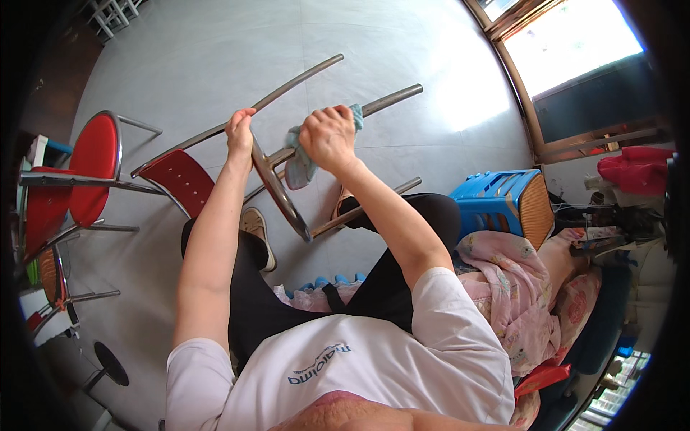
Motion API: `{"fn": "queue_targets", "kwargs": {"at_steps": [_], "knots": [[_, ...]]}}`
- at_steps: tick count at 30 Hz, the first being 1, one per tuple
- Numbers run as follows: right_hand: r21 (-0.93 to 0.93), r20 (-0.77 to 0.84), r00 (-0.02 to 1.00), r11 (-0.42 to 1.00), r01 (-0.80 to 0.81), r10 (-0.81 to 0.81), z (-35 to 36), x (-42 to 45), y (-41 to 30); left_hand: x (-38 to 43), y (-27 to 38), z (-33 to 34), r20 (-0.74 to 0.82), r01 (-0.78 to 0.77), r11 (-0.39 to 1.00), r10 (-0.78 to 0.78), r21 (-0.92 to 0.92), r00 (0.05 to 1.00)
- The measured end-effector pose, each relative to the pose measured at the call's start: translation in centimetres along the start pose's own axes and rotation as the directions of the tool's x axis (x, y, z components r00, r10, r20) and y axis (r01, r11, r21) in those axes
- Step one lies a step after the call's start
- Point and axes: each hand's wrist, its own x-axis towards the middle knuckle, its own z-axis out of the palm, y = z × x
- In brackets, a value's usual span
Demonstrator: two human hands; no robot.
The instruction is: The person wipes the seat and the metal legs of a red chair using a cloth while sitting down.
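A chair with a tubular metal frame [277,191] is tipped over in front of my knees, its legs pointing away from me. Its red panel [180,180], pierced with several small holes, shows beyond my left forearm. My left hand [240,134] grips the frame near the top of the curved crossing tube. In my right hand [330,137] is a pale green cloth [302,169], bunched around one metal leg [393,100]. That leg's bare end sticks out past the cloth. My palm and fingers hide part of the cloth and the tube under it.
Another red chair [96,167] with metal legs stands at the left. To the right, a blue plastic stool [488,202] lies on its side beside pink patterned fabric [512,285]. A round black base [111,363] is at lower left. Grey floor [215,48] extends ahead.
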Motion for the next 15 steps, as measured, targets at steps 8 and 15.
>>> {"fn": "queue_targets", "kwargs": {"at_steps": [8,15], "knots": [[0.717,0.157,0.738,0.438,-0.542,0.657,-1.4,1.9,-0.9,-1.3,3.2,-1.2,0.211,0.209,0.965,-0.173,-0.158,0.962],[0.122,0.229,0.973,0.992,-0.008,-0.020,-3.5,-2.3,-10.1,-0.4,2.0,-2.5,0.225,0.201,0.966,-0.161,-0.165,0.961]]}}
